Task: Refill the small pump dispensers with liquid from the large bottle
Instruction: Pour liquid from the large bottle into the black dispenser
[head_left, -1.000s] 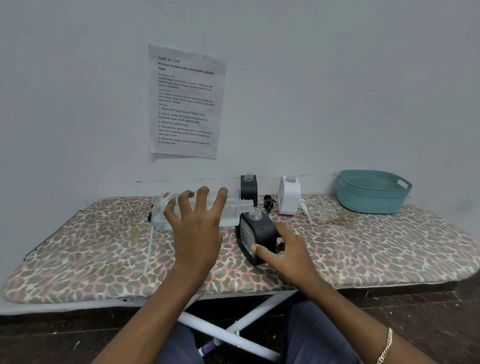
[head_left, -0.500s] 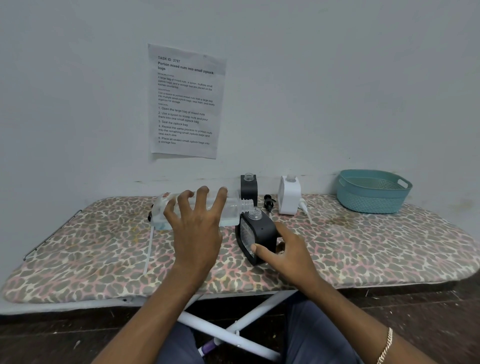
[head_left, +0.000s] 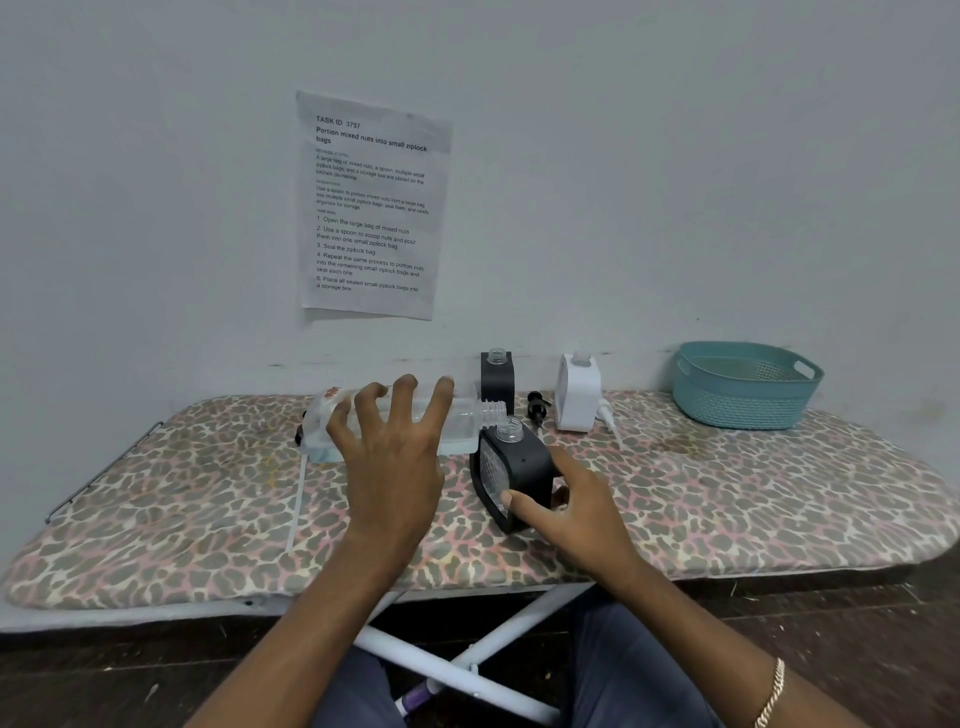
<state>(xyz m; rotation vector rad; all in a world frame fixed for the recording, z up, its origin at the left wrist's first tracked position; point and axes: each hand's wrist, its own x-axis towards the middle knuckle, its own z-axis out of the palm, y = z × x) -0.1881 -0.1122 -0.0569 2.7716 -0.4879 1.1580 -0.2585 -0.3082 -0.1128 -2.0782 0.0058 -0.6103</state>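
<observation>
My left hand (head_left: 393, 457) grips the large clear bottle (head_left: 462, 421), tipped on its side above the board. Its open neck points right, just over the open mouth of a black dispenser (head_left: 514, 470). My right hand (head_left: 576, 501) holds that dispenser at its lower right, tilted toward the bottle, thumb on its front face. A second black dispenser (head_left: 497, 376) and a white dispenser (head_left: 577, 392) stand uncapped by the wall. A black pump head (head_left: 536, 407) lies between them. A white pump (head_left: 608, 418) lies beside the white dispenser.
Everything sits on an ironing board with a leopard-print cover (head_left: 182, 509), pushed against a grey wall. A teal basket (head_left: 745, 384) stands at the back right. A printed sheet (head_left: 371, 205) is taped to the wall. The board's white legs (head_left: 467, 660) cross below.
</observation>
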